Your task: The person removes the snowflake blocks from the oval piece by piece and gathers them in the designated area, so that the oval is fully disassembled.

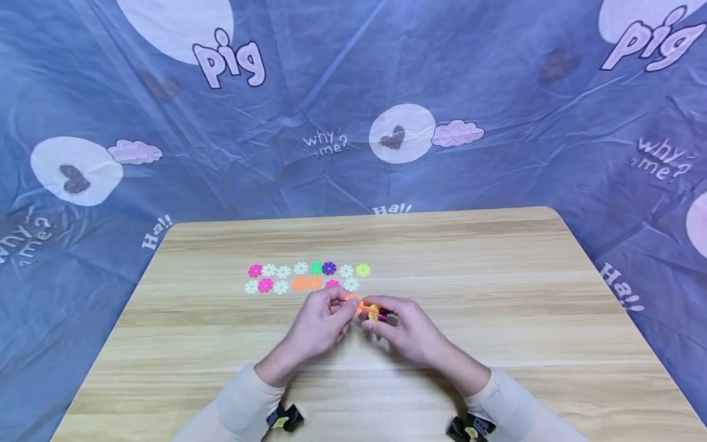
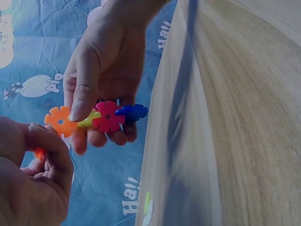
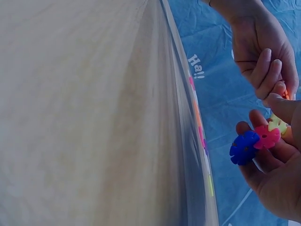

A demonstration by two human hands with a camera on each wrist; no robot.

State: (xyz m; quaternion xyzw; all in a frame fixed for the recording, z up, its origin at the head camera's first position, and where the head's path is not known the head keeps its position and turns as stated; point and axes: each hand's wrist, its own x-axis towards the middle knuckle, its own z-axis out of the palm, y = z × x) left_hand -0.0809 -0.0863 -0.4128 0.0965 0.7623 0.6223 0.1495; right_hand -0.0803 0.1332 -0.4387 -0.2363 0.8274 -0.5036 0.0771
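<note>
Above the table, my right hand (image 1: 409, 328) holds a short chain of notched snowflake discs between thumb and fingers. In the left wrist view the chain runs from an orange disc (image 2: 61, 121) through a yellow disc (image 2: 89, 119) and a pink disc (image 2: 108, 116) to a blue disc (image 2: 132, 113). My left hand (image 1: 320, 320) pinches another orange disc (image 2: 40, 153), mostly hidden by its fingers, at the chain's orange end. Whether the two orange discs are joined I cannot tell. In the right wrist view the blue end lies over the right hand's fingers (image 3: 268, 160).
Two rows of loose snowflake discs lie flat on the wooden table (image 1: 497, 276) beyond the hands: white, pink, orange, green, purple and yellow, such as the purple disc (image 1: 329, 268) and the yellow disc (image 1: 363, 270). A blue printed cloth (image 1: 309, 178) hangs behind the table.
</note>
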